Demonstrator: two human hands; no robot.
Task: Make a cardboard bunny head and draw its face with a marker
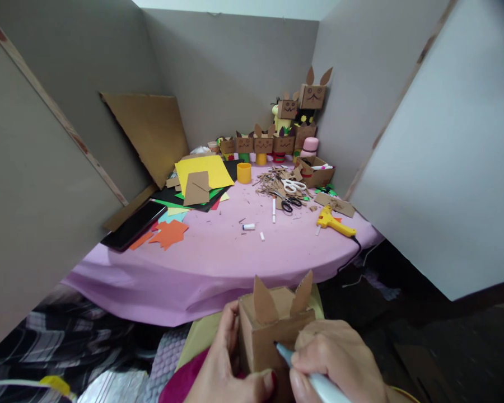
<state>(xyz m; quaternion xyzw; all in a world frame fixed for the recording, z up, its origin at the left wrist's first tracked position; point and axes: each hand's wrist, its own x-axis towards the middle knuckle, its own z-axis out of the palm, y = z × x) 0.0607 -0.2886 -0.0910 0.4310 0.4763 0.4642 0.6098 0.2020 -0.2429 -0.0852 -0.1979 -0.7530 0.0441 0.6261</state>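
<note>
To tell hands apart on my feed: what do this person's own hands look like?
Both are ungloved. The left hand has a dark red thumbnail; the right hand has a thin yellow band at the wrist. Magenta cloth shows beside the left hand, possibly a sleeve.

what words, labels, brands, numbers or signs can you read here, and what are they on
None can be read.
Light-blue marker in the right hand: no legible print.
Eared cardboard box in the left hand: no lettering on the sides that show.
Yellow glue gun: any markings are too small to read.
Cardboard animal heads at the back: drawn faces, no readable words.
</note>
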